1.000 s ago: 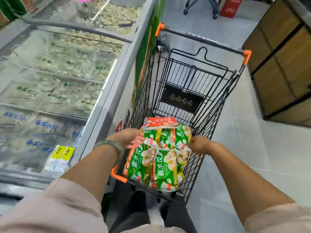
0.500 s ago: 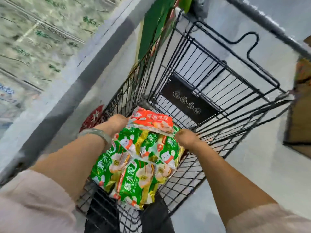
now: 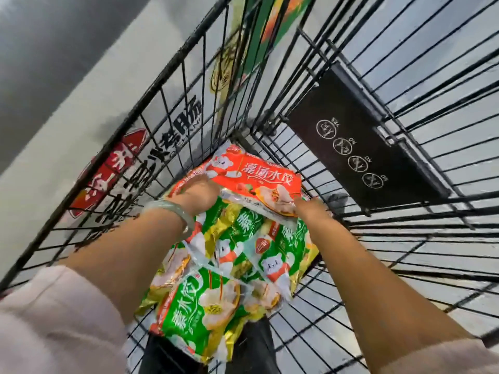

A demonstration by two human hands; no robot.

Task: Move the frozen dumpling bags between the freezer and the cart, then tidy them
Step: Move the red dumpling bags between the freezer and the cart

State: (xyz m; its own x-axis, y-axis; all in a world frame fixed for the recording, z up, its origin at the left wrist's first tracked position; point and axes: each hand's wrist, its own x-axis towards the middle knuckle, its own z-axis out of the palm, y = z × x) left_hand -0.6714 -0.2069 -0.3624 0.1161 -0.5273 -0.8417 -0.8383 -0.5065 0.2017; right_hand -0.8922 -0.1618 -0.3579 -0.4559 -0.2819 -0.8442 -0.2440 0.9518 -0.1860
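Head camera looks steeply down into a black wire cart (image 3: 405,238). Inside it lies a pile of frozen dumpling bags: several green bags (image 3: 232,265) from the centre toward 6 o'clock, and one red bag (image 3: 256,179) on top at 12 o'clock of the pile, close to the far corner of the basket. The left hand (image 3: 195,195) is at 10 o'clock of the pile, closed over the near left edge of the red bag; its fingers curl under the bag, so I cannot tell exactly how they lie. A pale green bangle (image 3: 172,213) sits on this wrist. The right hand (image 3: 310,211) is at 2 o'clock of the pile and pinches the near right corner of the red bag, fingers pressed together. Both forearms come out of pink sleeves (image 3: 54,319) at the bottom. A black sign plate (image 3: 359,149) with four round symbols hangs on the far wall of the cart, at 2 o'clock. Beyond the left wall, at 9 o'clock, the freezer side (image 3: 67,125) shows a red logo and dark printed characters.
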